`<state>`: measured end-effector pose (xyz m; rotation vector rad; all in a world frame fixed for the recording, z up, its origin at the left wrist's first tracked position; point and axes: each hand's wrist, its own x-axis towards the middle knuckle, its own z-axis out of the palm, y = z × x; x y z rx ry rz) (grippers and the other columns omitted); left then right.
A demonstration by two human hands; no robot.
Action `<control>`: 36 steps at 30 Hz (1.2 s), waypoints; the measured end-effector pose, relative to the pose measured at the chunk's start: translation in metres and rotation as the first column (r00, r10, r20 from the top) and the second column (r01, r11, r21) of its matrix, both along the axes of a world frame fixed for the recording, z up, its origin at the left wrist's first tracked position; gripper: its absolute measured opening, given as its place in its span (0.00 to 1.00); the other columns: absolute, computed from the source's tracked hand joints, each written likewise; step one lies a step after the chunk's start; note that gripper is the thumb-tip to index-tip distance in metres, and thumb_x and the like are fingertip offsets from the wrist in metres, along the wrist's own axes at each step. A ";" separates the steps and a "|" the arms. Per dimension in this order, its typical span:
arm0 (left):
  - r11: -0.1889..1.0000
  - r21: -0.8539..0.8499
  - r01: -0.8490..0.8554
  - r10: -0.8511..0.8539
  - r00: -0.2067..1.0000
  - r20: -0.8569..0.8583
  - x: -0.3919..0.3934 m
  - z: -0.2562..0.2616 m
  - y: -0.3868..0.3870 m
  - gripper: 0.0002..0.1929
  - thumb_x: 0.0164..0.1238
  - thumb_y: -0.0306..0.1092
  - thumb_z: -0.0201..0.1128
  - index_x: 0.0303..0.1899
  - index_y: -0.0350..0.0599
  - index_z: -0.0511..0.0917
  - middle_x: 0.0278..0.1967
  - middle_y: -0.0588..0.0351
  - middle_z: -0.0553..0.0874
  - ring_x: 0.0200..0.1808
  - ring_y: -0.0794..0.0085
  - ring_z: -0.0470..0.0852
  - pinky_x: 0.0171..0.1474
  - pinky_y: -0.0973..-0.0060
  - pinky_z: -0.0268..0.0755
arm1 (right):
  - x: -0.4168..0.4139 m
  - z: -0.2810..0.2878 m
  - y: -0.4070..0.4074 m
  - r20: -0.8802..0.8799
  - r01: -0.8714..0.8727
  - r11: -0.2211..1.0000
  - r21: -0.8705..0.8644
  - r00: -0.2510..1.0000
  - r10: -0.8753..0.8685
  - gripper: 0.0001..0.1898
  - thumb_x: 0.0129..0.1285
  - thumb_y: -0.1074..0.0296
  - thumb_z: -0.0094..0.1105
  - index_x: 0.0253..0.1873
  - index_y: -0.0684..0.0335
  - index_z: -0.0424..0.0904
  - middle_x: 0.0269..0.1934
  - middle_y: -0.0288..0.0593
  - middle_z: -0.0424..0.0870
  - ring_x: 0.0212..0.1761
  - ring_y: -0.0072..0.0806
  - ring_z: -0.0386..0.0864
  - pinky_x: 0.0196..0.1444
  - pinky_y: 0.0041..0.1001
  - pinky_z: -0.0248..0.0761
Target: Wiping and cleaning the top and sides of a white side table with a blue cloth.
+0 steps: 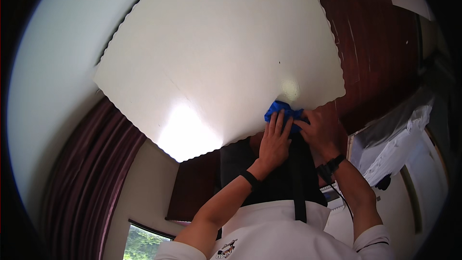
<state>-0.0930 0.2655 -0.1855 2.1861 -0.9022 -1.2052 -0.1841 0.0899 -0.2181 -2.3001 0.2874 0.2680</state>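
A crumpled blue cloth (277,107) lies at the near edge of a white table cover (223,43) with a scalloped rim. My left hand (275,145) holds it from above, its extended fingers resting over the folds. From the right, my right hand (318,131) has the cloth's right end between thumb and fingers. The part of the cloth under both hands is hidden. A black band (249,180) circles my left wrist, and a dark strapped device (331,166) with a cable sits on the right one.
Dark red wood (375,32) extends past the cover's right side. A pale wall (61,36) runs along the left, with a maroon curtain (83,177) below it. Whitish translucent sheeting (400,148) is at the right. A window (144,242) shows at the lower left.
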 end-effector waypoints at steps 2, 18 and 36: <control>1.000 0.000 -0.013 0.013 1.000 0.011 0.012 -0.004 -0.004 0.40 0.66 0.32 0.69 0.79 0.40 0.62 0.82 0.35 0.54 0.84 0.38 0.50 0.83 0.45 0.48 | 0.015 0.002 -0.003 0.045 0.037 0.999 -0.036 0.998 -0.036 0.19 0.47 0.79 0.72 0.48 0.59 0.90 0.49 0.44 0.82 0.53 0.42 0.81 0.57 0.42 0.72; 0.967 -0.218 -0.131 0.238 0.763 0.600 0.330 -0.066 -0.071 0.32 0.77 0.32 0.59 0.80 0.49 0.64 0.80 0.41 0.64 0.83 0.45 0.58 0.78 0.49 0.58 | 0.371 -0.054 -0.046 0.460 0.225 0.915 -0.335 0.886 -0.049 0.16 0.58 0.71 0.71 0.52 0.52 0.91 0.53 0.39 0.85 0.56 0.37 0.82 0.58 0.42 0.71; 0.982 -0.169 -0.089 0.179 0.734 0.655 0.314 -0.074 -0.087 0.32 0.74 0.31 0.61 0.78 0.49 0.66 0.80 0.39 0.63 0.83 0.40 0.56 0.82 0.50 0.52 | 0.338 -0.040 -0.058 0.240 0.085 0.897 -0.434 0.970 0.024 0.21 0.63 0.70 0.71 0.62 0.48 0.88 0.60 0.41 0.83 0.61 0.36 0.81 0.63 0.42 0.68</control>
